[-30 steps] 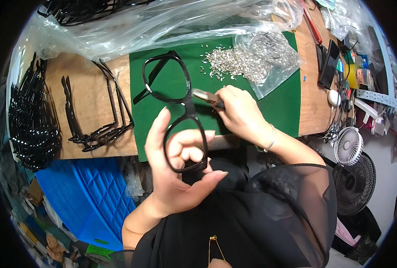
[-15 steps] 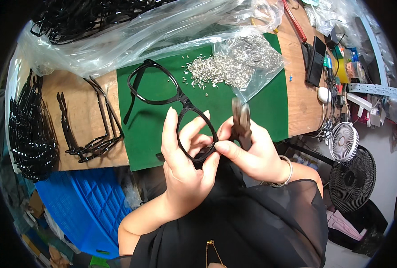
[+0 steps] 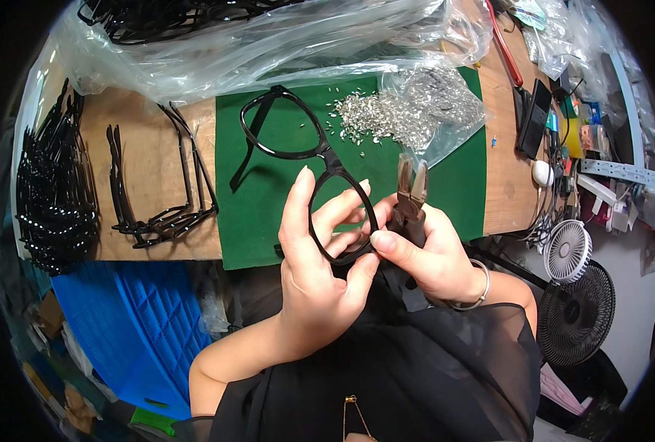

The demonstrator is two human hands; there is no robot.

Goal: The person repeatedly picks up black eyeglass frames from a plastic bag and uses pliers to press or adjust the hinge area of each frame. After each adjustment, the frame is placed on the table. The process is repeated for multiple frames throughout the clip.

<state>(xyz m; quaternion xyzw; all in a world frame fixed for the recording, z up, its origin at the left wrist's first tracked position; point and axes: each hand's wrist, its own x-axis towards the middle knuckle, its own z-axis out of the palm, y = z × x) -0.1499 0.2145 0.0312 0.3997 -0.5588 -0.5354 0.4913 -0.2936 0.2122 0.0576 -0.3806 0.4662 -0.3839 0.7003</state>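
A black eyeglass frame (image 3: 330, 158) is held tilted above the green mat (image 3: 445, 180), its bridge near the middle and one temple folded out to the far left. My left hand (image 3: 316, 254) grips the nearer rim, with fingers behind and through the lens opening. At that rim's right edge, the thumb and fingertip of my right hand (image 3: 434, 254) pinch close to it. The same right hand holds pliers (image 3: 411, 188) in its palm, jaws pointing away from me and slightly apart. Small silvery pieces (image 3: 364, 118) lie heaped beyond, spilling from a clear plastic bag (image 3: 449, 110).
Several black frames (image 3: 161, 230) stand left of the mat, beside a dense stack of black frames (image 3: 58, 199). Plastic sheeting (image 3: 253, 55) crosses the far side. At right are a phone (image 3: 534, 118), cables and fans (image 3: 568, 250). A blue basket (image 3: 128, 331) sits below the table edge.
The pliers, blurred earlier, now show sharply with their jaws a little apart. Everything in view has shifted slightly, the held eyeglass frame rightward. Both hands keep their hold.
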